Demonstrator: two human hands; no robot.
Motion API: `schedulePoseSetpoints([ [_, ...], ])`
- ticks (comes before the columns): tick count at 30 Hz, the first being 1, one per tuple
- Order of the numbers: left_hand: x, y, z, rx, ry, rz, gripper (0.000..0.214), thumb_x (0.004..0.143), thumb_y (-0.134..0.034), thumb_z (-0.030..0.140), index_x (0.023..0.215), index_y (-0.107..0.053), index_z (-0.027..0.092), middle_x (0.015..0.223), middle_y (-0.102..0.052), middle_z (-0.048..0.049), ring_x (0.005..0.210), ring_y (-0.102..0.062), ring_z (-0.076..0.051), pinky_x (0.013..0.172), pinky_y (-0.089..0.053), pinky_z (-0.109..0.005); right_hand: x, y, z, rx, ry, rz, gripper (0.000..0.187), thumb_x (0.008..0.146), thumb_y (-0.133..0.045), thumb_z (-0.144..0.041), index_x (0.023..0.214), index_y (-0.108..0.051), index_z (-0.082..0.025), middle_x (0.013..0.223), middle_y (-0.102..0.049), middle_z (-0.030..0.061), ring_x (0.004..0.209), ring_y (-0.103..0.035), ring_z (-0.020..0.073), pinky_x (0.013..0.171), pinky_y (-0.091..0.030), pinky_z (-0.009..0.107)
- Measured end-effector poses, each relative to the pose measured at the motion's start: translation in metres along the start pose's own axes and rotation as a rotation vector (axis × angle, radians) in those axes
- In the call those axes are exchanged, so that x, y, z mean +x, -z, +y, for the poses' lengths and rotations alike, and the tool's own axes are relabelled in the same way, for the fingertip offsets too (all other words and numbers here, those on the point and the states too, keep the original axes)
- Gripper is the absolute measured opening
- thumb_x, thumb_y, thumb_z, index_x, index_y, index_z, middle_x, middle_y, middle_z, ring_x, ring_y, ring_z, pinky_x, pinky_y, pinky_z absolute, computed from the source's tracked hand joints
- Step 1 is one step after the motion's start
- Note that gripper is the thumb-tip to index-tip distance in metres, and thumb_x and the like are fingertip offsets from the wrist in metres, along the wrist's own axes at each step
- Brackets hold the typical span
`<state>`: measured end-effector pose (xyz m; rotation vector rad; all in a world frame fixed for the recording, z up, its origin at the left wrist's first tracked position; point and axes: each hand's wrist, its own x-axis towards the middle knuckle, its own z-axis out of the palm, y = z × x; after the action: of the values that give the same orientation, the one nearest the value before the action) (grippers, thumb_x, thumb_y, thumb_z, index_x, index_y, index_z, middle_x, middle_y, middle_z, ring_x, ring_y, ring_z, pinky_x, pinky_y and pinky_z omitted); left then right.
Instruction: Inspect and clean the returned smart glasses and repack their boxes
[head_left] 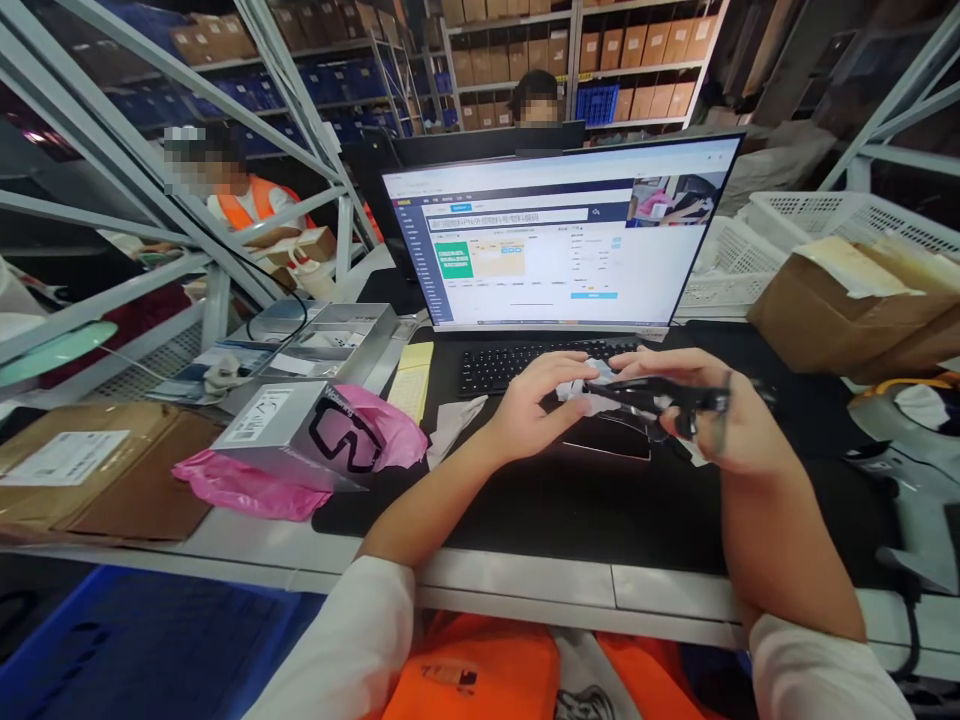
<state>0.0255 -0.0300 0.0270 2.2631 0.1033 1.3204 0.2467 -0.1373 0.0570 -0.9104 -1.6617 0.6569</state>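
In front of the keyboard (pixel 502 370), my right hand (pixel 739 420) is closed on a pair of black glasses (pixel 664 392), partly blurred. Crumpled whitish wrapping (pixel 592 385) covers the end of the glasses nearer my left hand (pixel 536 400), whose thumb and fingers pinch it. Below the hands lies a dark flat item (pixel 611 437) with a pale edge, which I cannot make out. A silver box (pixel 281 435) with a goggle outline printed on its end rests on a pink plastic bag (pixel 251 487) to the left.
A monitor (pixel 525 260) stands behind the keyboard. Yellow paper slips (pixel 411 385) and an open grey tray (pixel 337 340) lie left. Cardboard boxes (pixel 97 470) flank the desk. A barcode scanner (pixel 919 480) stands at right. Two people sit beyond.
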Motion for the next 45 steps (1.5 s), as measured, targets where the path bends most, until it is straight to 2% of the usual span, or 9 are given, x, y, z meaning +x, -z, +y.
schedulePoseSetpoints([
  [7,-0.003,0.006,-0.002,-0.023,0.058,0.116,0.019,0.095,-0.067,0.036,0.096,-0.070,0.018,0.098,-0.075,-0.0102,0.095,-0.070,-0.020,0.088,-0.057,-0.040,0.005,-0.003,0.027,0.107,-0.108,-0.004,0.042,0.089,-0.073,-0.055,0.123,-0.066,-0.032,0.128,-0.069,0.0073,0.124,-0.063,0.0334,0.105,-0.054,0.051],
  [17,-0.005,0.020,0.015,0.130,-0.023,0.026,0.020,0.093,-0.069,0.037,0.084,-0.067,0.019,0.072,-0.064,-0.0025,0.070,-0.057,-0.015,0.068,-0.048,-0.030,0.006,-0.013,0.018,0.119,-0.139,-0.106,0.037,0.090,-0.075,-0.047,0.120,-0.067,-0.028,0.109,-0.075,0.0084,0.108,-0.071,0.0294,0.099,-0.057,0.047],
  [26,-0.018,0.007,-0.003,-0.171,0.196,0.362,0.046,0.096,-0.052,0.064,0.090,-0.063,0.019,0.080,-0.064,-0.0036,0.068,-0.060,-0.014,0.065,-0.048,-0.029,0.007,-0.024,0.009,0.220,-0.019,0.075,0.023,0.096,-0.067,-0.047,0.111,-0.065,-0.029,0.112,-0.075,0.0045,0.114,-0.069,0.0272,0.110,-0.050,0.050],
  [29,-0.013,0.023,-0.003,-0.270,0.199,0.419,0.071,0.096,-0.022,0.077,0.102,-0.065,0.021,0.094,-0.067,-0.0088,0.079,-0.063,-0.019,0.071,-0.050,-0.035,0.001,-0.019,0.003,0.145,-0.041,0.013,0.025,0.093,-0.072,-0.041,0.115,-0.068,-0.029,0.102,-0.075,0.0043,0.108,-0.071,0.0265,0.102,-0.055,0.044],
  [31,-0.009,0.043,0.003,-0.370,0.263,0.247,0.071,0.099,-0.019,0.072,0.107,-0.069,0.022,0.098,-0.069,-0.0098,0.080,-0.065,-0.019,0.072,-0.050,-0.036,-0.004,-0.016,-0.002,0.076,-0.120,-0.048,0.024,0.091,-0.074,-0.038,0.113,-0.070,-0.028,0.096,-0.074,0.0051,0.107,-0.071,0.0281,0.091,-0.059,0.040],
  [33,-0.005,0.063,0.010,-0.465,0.287,-0.109,0.061,0.098,-0.036,0.069,0.112,-0.074,0.024,0.109,-0.072,-0.0111,0.080,-0.067,-0.020,0.074,-0.052,-0.037,-0.007,-0.013,-0.007,-0.003,-0.169,-0.118,0.023,0.090,-0.075,-0.038,0.111,-0.072,-0.028,0.097,-0.074,0.0054,0.105,-0.072,0.0284,0.089,-0.060,0.040],
  [37,0.001,0.084,0.018,-0.612,0.237,-0.649,0.088,0.083,-0.036,0.090,0.137,-0.068,0.028,0.142,-0.064,-0.0151,0.077,-0.071,-0.023,0.067,-0.054,-0.038,-0.007,-0.008,-0.014,-0.089,-0.105,-0.247,0.028,0.089,-0.076,-0.037,0.116,-0.072,-0.031,0.106,-0.076,0.0030,0.102,-0.072,0.0254,0.121,-0.038,0.048],
  [40,0.003,0.080,0.019,-0.685,0.264,-0.686,0.096,0.080,-0.031,0.094,0.144,-0.061,0.030,0.142,-0.064,-0.0149,0.072,-0.072,-0.022,0.056,-0.051,-0.035,-0.004,-0.010,-0.019,-0.067,-0.094,-0.372,0.030,0.092,-0.072,-0.036,0.122,-0.071,-0.031,0.105,-0.076,0.0035,0.098,-0.072,0.0232,0.115,-0.045,0.044],
  [45,0.002,0.066,0.024,-0.622,0.339,-0.706,0.047,0.090,-0.068,0.056,0.126,-0.074,0.027,0.103,-0.080,-0.0122,0.075,-0.075,-0.021,0.064,-0.058,-0.029,-0.001,-0.013,-0.023,-0.068,-0.151,-0.444,0.028,0.091,-0.073,-0.034,0.118,-0.073,-0.026,0.100,-0.075,0.0058,0.085,-0.072,0.0207,0.079,-0.060,0.029],
])
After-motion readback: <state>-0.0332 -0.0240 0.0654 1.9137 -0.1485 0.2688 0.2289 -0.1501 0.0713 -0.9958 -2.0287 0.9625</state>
